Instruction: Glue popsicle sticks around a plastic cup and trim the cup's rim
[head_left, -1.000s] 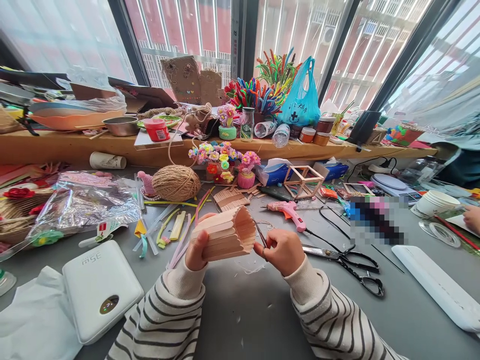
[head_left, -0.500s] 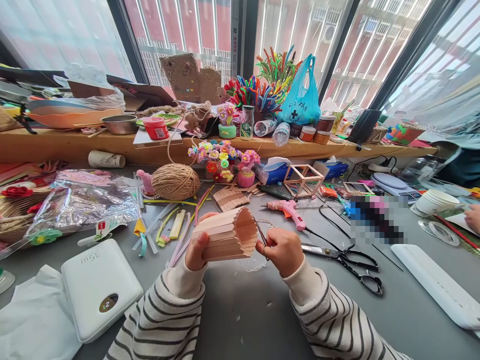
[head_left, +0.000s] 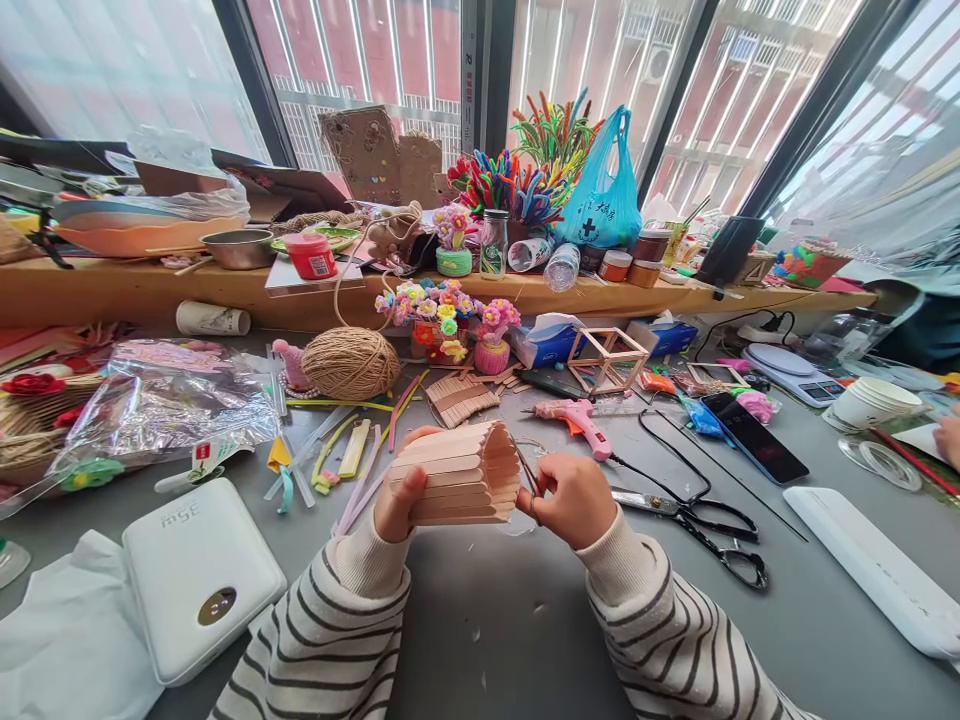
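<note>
My left hand (head_left: 399, 502) is wrapped round a tube built of pale wooden craft sticks (head_left: 457, 472), held on its side just above the grey table (head_left: 495, 620). Its open mouth faces right. My right hand (head_left: 574, 498) is closed on small dark scissors (head_left: 527, 473) whose blades touch the tube's right rim. Thin glue threads hang below the rim. Both sleeves are cream with dark stripes.
A pink glue gun (head_left: 576, 421) and big black scissors (head_left: 694, 522) lie right of my hands. A twine ball (head_left: 351, 364), loose sticks (head_left: 459, 397), a stick cube frame (head_left: 607, 359), a white box (head_left: 196, 576) and a phone (head_left: 754, 448) are around. Another person's hand (head_left: 947, 438) is far right.
The stick tube has tipped down slightly and both hands have shifted a little lower and right. The scissors stay at its rim.
</note>
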